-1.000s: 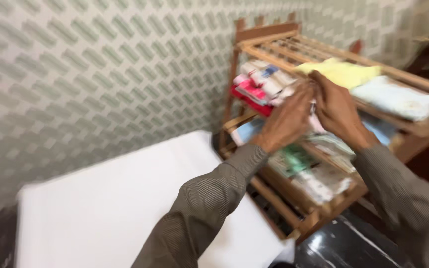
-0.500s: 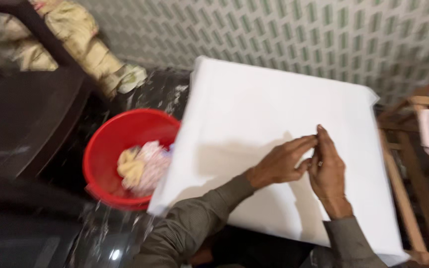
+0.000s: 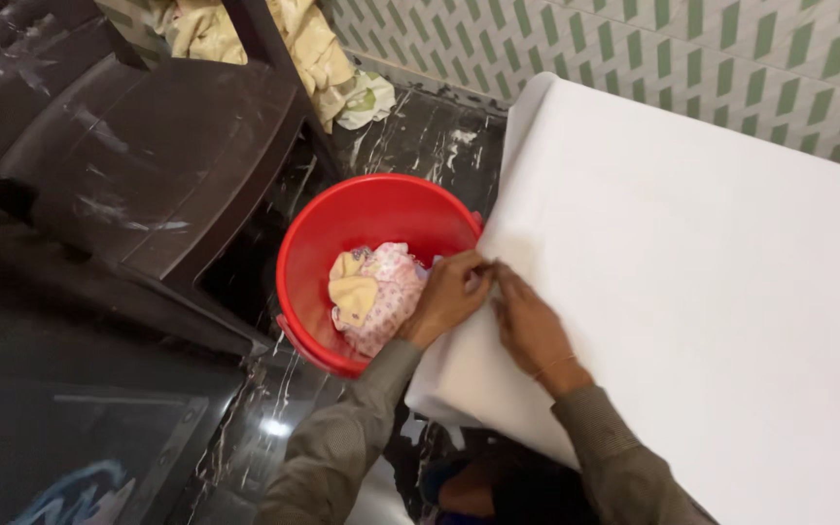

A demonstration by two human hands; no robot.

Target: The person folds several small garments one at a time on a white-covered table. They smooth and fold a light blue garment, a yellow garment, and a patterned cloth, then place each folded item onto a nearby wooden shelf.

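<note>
My left hand (image 3: 451, 295) and right hand (image 3: 529, 329) meet at the near left edge of the tabletop (image 3: 731, 292), which is covered in a smooth white sheet. My left hand's fingers (image 3: 473, 269) are curled and pressed together at the tips, right against the tips of my right hand's fingers (image 3: 504, 282). They seem to pinch something small between them, but it is too small and too hidden to tell what it is, or whether it is only the edge of the white covering. My right hand lies flat-backed on the white surface, its wrist pointing down toward me; my left hand sits at the corner, partly over the rim of the red bucket (image 3: 323, 243).

The bucket stands on the dark glossy floor (image 3: 245, 428), just beside the tabletop and touching its edge in this view. Inside it lies a bundle of cloth (image 3: 371, 292): a pale yellow piece on the left and a pink patterned piece beside it. My left hand is very near this cloth but not clearly touching it.

To the left of the bucket stands a dark brown plastic chair (image 3: 148, 146), its seat facing up. Behind the chair, by the wall, more pale yellowish fabric (image 3: 313, 49) hangs or lies in a heap. The wall (image 3: 634, 39) beyond the tabletop has a pattern of green and white slanted tiles. Both my sleeves are grey-brown.
</note>
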